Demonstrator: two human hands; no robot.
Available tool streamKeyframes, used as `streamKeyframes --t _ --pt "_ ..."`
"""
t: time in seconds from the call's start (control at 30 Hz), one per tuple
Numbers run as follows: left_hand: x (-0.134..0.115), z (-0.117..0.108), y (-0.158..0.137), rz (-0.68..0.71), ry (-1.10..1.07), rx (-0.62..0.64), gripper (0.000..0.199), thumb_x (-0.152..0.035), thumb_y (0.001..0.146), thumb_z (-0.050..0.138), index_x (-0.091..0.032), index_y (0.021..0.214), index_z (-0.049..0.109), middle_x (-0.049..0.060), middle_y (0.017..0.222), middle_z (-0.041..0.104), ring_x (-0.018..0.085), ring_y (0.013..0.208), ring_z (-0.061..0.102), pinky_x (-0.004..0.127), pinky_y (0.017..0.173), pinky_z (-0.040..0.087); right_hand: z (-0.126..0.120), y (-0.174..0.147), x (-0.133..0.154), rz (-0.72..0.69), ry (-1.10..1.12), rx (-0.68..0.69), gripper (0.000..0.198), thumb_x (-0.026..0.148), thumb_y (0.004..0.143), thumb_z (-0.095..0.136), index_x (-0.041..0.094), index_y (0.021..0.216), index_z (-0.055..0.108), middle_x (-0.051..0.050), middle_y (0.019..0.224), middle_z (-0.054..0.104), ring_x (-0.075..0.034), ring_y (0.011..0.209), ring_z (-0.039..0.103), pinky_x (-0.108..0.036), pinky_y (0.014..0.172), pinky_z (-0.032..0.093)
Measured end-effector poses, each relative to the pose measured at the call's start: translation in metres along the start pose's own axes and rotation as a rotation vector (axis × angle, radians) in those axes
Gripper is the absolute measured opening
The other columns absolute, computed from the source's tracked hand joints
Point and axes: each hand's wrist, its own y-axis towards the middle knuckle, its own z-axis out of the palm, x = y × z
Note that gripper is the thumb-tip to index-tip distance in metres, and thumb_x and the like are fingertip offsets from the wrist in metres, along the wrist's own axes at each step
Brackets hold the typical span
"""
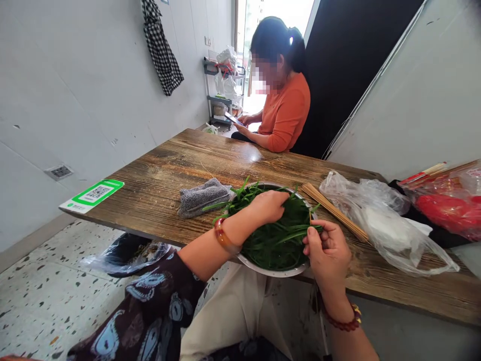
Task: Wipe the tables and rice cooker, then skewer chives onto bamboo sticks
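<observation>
A steel bowl [291, 273] full of cut chives [278, 248], long flat green leaves, stands at the table's near edge. Over the far part of the bowl, my left hand [268, 206] has its fingers curled down among the chives, the fingertips partly hidden. By the bowl's right rim, my right hand [328, 248] pinches a thin bamboo skewer [310, 216] between thumb and fingers, and some chive leaves run up to that pinch. A bundle of bamboo skewers [334, 213] lies to the right of the bowl.
The wooden table [158, 170] carries a folded grey cloth [205, 197], a clear plastic bag [391, 230], red packages [451, 210] and a green-framed code card [97, 194]. Across it sits a person [287, 110] with a phone. A bag-lined container [131, 253] is on the floor at left.
</observation>
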Motion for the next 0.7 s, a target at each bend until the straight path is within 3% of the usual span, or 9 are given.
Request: streamKeyframes --t 0.13,0.27,0.4,0.6,0.7 --pt "0.006 -0.007 0.005 0.03 -0.284 -0.098 0.017 -0.013 0.078 0.057 -0.014 0.09 0.068 0.008 0.093 0.072 0.021 0.09 0.064 0.03 0.083 0.048 -0.002 -0.004 -0.005 -0.057 -0.138 0.032 0.022 0.037 0.086 0.062 0.019 0.099 0.062 0.004 0.06 0.059 -0.012 0.044 0.056 -0.023 0.043 0.045" --pt "0.003 -0.007 0.005 0.035 -0.442 -0.074 0.005 -0.016 0.076 0.06 -0.014 0.077 0.064 0.002 0.076 0.067 0.016 0.074 0.059 0.026 0.071 0.046 -0.009 -0.012 -0.005 -0.124 -0.249 0.042 0.021 0.037 0.086 0.061 0.02 0.098 0.063 0.002 0.063 0.063 -0.013 0.05 0.06 -0.024 0.048 0.047" --pt "-0.014 -0.001 0.003 0.077 -0.586 -0.048 0.007 -0.02 0.077 0.06 -0.013 0.075 0.062 -0.001 0.073 0.064 0.014 0.069 0.054 0.024 0.067 0.044 -0.026 -0.017 -0.001 -0.178 -0.293 0.062 0.018 0.035 0.086 0.06 0.021 0.097 0.064 0.003 0.061 0.062 -0.013 0.049 0.06 -0.024 0.049 0.047" --pt "-0.052 0.009 0.008 0.093 -0.534 -0.055 0.01 -0.022 0.077 0.061 -0.013 0.073 0.063 -0.001 0.068 0.059 0.014 0.066 0.05 0.025 0.064 0.041 -0.062 -0.024 -0.006 -0.039 -0.235 0.056 0.022 0.038 0.089 0.059 0.02 0.102 0.062 0.004 0.061 0.06 -0.012 0.045 0.055 -0.024 0.045 0.044" --pt "-0.061 0.007 0.013 0.098 -0.488 -0.027 0.017 -0.022 0.079 0.06 -0.011 0.09 0.068 0.002 0.078 0.065 0.015 0.072 0.056 0.026 0.068 0.044 -0.07 -0.025 -0.007 0.037 -0.148 0.077 0.024 0.04 0.09 0.06 0.02 0.103 0.06 0.004 0.06 0.059 -0.011 0.044 0.055 -0.024 0.045 0.044"
